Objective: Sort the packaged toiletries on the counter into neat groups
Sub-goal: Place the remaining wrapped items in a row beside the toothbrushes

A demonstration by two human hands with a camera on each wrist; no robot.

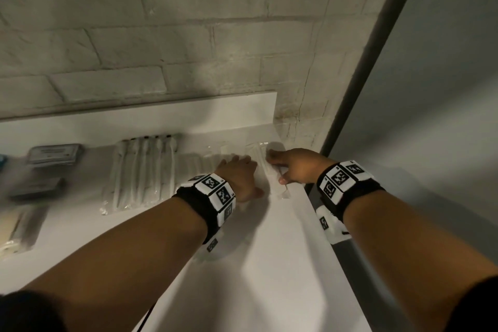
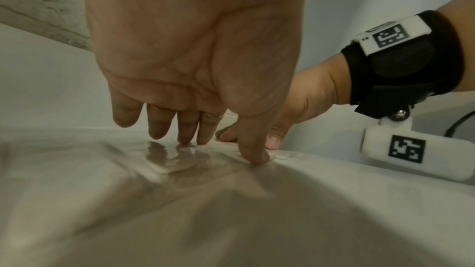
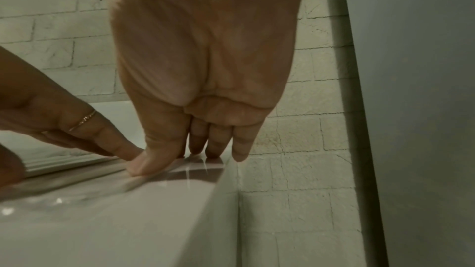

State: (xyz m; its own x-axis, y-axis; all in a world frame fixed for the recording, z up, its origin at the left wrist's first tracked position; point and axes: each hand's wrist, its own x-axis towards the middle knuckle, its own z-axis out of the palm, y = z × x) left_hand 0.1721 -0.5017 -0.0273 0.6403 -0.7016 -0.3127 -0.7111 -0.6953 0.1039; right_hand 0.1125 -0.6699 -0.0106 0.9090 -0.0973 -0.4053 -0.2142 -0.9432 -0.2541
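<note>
Head view: left hand (image 1: pixel 238 174) and right hand (image 1: pixel 292 167), fingers flat, pressed on clear packet (image 1: pixel 272 174) near bench (image 1: pixel 269 264) edge; risk: slick film sliding off.

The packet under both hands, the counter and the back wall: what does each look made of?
Packet: thin clear plastic film, glossy; fingers of the left hand and right hand mirror in it. Contents look white, unclear. Counter: smooth white, satin; laminate or solid surface, cannot tell. Wall: pale brick-pattern, rough and matte; real brick or cladding is open.
</note>
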